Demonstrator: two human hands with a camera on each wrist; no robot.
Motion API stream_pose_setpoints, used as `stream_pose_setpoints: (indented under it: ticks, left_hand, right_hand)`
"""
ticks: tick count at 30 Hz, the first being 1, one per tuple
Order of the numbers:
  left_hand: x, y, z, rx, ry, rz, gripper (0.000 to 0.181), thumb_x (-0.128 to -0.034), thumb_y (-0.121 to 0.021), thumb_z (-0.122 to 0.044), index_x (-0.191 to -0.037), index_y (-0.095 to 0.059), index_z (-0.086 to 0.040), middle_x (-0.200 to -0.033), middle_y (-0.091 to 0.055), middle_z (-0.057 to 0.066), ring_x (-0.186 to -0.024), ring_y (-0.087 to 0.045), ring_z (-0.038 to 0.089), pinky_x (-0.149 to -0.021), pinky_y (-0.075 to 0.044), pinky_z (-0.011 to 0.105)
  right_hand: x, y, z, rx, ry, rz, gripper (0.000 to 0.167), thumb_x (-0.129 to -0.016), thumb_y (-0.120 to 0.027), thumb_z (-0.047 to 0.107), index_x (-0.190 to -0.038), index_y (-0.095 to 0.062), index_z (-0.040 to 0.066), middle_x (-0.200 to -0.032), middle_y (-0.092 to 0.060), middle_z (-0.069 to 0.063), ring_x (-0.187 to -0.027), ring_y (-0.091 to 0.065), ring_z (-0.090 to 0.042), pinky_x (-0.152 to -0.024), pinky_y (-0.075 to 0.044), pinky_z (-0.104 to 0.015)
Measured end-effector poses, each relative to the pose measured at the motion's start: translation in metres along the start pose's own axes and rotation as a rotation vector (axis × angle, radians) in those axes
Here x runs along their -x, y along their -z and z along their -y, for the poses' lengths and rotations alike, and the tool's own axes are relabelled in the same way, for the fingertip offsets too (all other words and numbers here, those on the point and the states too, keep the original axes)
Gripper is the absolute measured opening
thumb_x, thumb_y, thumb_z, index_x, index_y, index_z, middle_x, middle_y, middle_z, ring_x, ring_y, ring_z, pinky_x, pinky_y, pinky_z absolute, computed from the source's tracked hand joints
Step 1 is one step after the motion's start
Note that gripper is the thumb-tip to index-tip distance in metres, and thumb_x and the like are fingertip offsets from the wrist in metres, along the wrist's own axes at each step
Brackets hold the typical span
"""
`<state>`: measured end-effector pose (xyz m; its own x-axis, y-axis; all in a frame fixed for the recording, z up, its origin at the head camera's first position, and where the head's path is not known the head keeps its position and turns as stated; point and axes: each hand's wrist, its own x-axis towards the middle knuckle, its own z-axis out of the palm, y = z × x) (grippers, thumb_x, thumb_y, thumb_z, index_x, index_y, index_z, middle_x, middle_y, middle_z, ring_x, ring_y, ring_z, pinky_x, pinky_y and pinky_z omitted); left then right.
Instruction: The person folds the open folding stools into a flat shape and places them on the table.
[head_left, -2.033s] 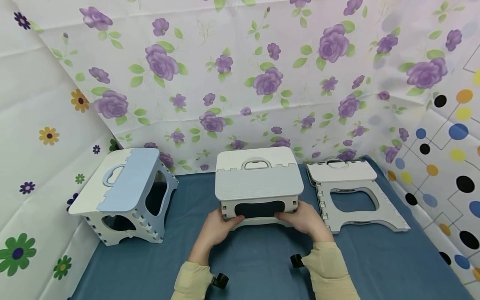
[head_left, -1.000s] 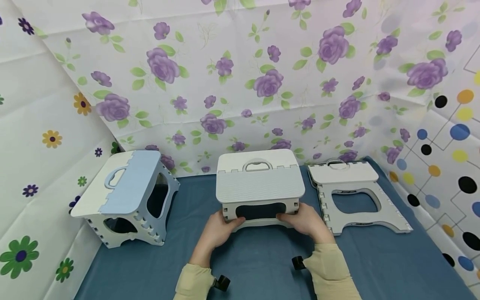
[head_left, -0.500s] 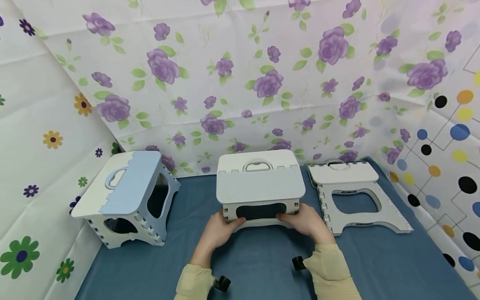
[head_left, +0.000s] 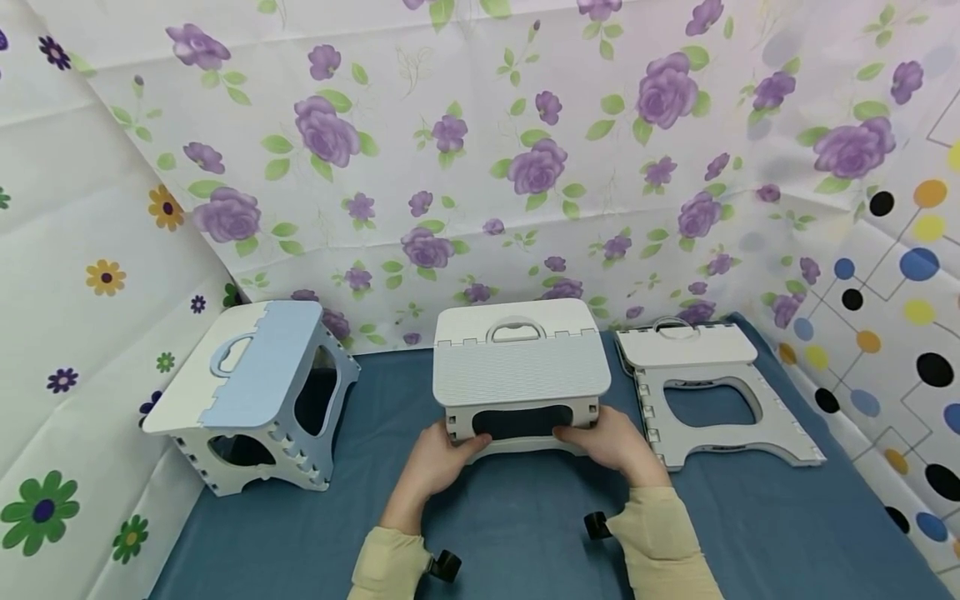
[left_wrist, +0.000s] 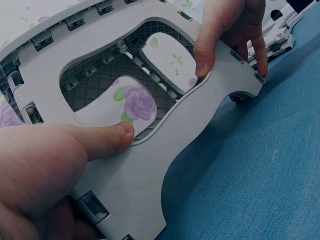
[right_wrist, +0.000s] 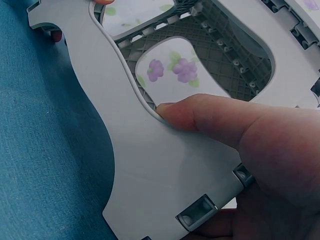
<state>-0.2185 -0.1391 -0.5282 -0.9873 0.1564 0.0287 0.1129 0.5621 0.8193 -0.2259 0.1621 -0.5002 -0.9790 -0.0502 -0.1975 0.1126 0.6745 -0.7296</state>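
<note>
A white-and-grey folding step stool point(head_left: 521, 367) stands unfolded in the middle of the head view, its carry handle showing on top. My left hand point(head_left: 435, 460) grips its near left leg, the thumb lying on the front panel at the edge of the opening. On the near right leg my right hand point(head_left: 606, 442) does the same, thumb at the opening's other lower corner. Both wrist views show the fingers wrapped behind the leg panel point(left_wrist: 195, 117), partly hidden by it. Through the opening the ribbed underside point(right_wrist: 150, 40) of the seat is visible.
A blue-and-cream folding stool point(head_left: 251, 375) stands unfolded at the left. To the right a white folding stool point(head_left: 708, 400) lies folded flat. All rest on a blue cloth point(head_left: 517, 525). Floral sheets point(head_left: 480, 167) hang close behind and at the sides.
The view has shifted very slightly since the earliest frame. Both hands keep the same grip on the middle stool, and the stools stay where they were.
</note>
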Motion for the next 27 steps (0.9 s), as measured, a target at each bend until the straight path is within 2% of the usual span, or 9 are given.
stream_pose_setpoints:
  ticks: [14,21,27]
  left_hand:
    - [-0.0002,-0.0011,0.0006,0.001,-0.007,-0.009,0.078,-0.0967,-0.080,-0.046,-0.154,-0.049,-0.004,-0.140,-0.066,0.024,-0.123,-0.066,0.041,-0.096,-0.054,0.058]
    - [-0.0001,-0.0012,0.0012,0.003,-0.007,-0.005,0.072,-0.0969,-0.080,-0.044,-0.151,-0.053,-0.005,-0.136,-0.068,0.021,-0.119,-0.068,0.038,-0.095,-0.055,0.056]
    - [0.0003,-0.0015,0.0012,0.003,-0.003,-0.011,0.078,-0.0965,-0.081,-0.045,-0.154,-0.049,-0.004,-0.140,-0.065,0.023,-0.123,-0.066,0.040,-0.096,-0.054,0.058]
  right_hand:
    - [-0.0002,-0.0012,-0.0016,-0.010,0.019,-0.012,0.079,-0.091,-0.084,0.050,-0.144,-0.060,-0.003,-0.133,-0.069,-0.026,-0.114,-0.068,-0.038,-0.092,-0.054,-0.057]
    - [-0.0003,-0.0016,-0.0031,-0.010,0.010,-0.006,0.081,-0.090,-0.084,0.050,-0.145,-0.059,-0.004,-0.134,-0.068,-0.027,-0.115,-0.068,-0.038,-0.092,-0.054,-0.057]
    - [-0.0018,-0.0020,-0.0048,-0.008,0.000,-0.003,0.082,-0.090,-0.084,0.051,-0.146,-0.059,-0.003,-0.135,-0.068,-0.026,-0.115,-0.068,-0.038,-0.092,-0.054,-0.057]
